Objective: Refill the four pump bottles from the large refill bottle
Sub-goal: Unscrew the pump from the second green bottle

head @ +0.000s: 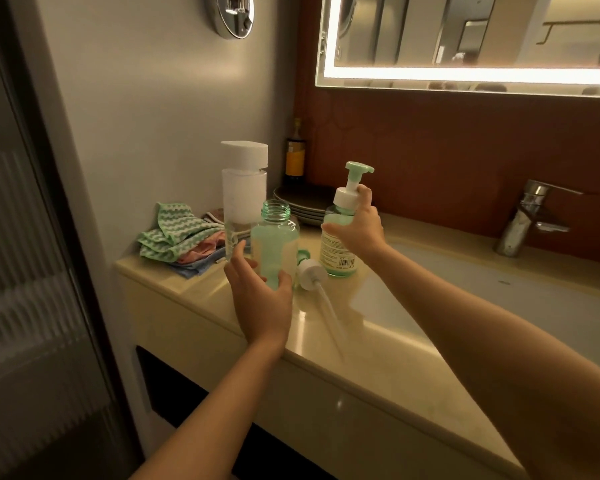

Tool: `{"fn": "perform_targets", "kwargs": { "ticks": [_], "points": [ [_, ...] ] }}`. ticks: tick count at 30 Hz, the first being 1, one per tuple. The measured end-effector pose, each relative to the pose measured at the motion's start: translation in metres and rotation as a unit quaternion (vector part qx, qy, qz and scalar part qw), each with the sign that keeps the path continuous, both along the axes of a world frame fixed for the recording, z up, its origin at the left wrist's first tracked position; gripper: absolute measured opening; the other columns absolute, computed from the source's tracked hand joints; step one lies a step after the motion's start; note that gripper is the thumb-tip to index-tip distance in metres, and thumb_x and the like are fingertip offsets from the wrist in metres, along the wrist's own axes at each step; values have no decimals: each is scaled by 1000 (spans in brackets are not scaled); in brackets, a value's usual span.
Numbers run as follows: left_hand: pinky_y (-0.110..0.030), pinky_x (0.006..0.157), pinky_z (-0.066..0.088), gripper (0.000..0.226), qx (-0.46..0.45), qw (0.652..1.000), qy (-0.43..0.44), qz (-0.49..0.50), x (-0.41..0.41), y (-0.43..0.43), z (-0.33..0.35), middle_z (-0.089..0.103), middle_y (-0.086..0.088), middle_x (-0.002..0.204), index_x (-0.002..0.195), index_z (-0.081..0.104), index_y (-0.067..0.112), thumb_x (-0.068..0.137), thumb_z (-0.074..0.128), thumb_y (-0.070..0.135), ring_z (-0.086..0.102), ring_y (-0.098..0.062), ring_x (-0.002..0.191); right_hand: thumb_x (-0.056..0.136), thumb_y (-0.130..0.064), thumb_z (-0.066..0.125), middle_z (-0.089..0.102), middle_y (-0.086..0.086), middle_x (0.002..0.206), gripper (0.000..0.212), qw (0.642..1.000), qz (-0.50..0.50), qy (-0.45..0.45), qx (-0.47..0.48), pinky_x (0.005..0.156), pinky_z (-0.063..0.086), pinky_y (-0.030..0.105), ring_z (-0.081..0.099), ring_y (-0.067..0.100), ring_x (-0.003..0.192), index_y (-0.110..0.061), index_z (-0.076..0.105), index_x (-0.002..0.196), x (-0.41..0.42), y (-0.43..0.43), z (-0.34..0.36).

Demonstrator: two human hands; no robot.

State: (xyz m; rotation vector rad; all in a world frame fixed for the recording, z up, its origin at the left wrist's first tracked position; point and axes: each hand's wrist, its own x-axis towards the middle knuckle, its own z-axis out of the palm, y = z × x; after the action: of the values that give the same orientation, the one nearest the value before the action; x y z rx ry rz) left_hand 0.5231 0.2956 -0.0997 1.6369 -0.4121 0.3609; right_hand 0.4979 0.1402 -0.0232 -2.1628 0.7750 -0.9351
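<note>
My left hand (258, 296) grips the lower part of an open green bottle (275, 237) with no cap, holding it upright above the counter. Its pump head (312, 270), white with a long tube, lies on the countertop (326, 327) just to the right. My right hand (359, 230) is wrapped round the shoulder and white collar of a second green pump bottle (338, 251), which stands upright with its pump on. A tall clear bottle with a white square cap (245, 188) stands behind the open bottle.
Folded cloths (177, 237) lie at the counter's back left. A stack of dark plates (302, 206) and a dark bottle with a yellow label (295, 157) stand against the wall. The sink basin (465, 292) and tap (523, 220) are to the right.
</note>
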Motion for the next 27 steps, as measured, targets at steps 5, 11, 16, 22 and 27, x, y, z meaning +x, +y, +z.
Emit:
{"fn": "perform_targets", "kwargs": {
  "ticks": [5, 11, 16, 22, 27],
  "points": [
    [-26, 70, 39, 55, 11, 999, -35, -13, -8, 3, 4, 47, -6, 115, 130, 39, 15, 81, 61, 13, 47, -13, 87, 72, -20, 76, 45, 12, 122, 84, 1000, 10, -24, 15, 92, 46, 46, 48, 27, 111, -25, 23, 137, -43, 20, 3],
    [-39, 75, 48, 49, 19, 998, -63, -10, -19, 6, 3, 50, -5, 107, 123, 45, 16, 77, 60, 8, 48, -16, 86, 71, -18, 78, 47, 10, 123, 85, 998, 50, -14, 24, 86, 46, 40, 49, 22, 103, -25, 24, 137, -96, 55, 4],
    [-35, 76, 46, 42, -6, 998, -56, -42, -36, 9, -1, 48, 0, 104, 119, 47, 16, 79, 59, 7, 48, -16, 86, 69, -18, 80, 45, 10, 125, 85, 998, 49, -28, 8, 94, 47, 48, 48, 25, 112, -23, 27, 135, -124, 69, -6],
    [-33, 78, 48, 35, -34, 992, -44, -111, -54, 10, 10, 50, -3, 108, 115, 48, 18, 82, 60, 11, 49, -15, 91, 69, -31, 79, 44, 8, 131, 90, 998, 54, -13, -32, 95, 45, 44, 46, 23, 116, -25, 23, 139, -133, 76, -10],
    [-28, 87, 43, 50, -46, 968, -42, -245, -64, 8, 19, 48, -2, 118, 129, 40, 16, 84, 62, 12, 49, -15, 104, 77, -51, 64, 44, 10, 136, 81, 997, 2, -63, -38, 95, 45, 39, 48, 23, 119, -20, 26, 142, -139, 75, 9]
  ]
}}
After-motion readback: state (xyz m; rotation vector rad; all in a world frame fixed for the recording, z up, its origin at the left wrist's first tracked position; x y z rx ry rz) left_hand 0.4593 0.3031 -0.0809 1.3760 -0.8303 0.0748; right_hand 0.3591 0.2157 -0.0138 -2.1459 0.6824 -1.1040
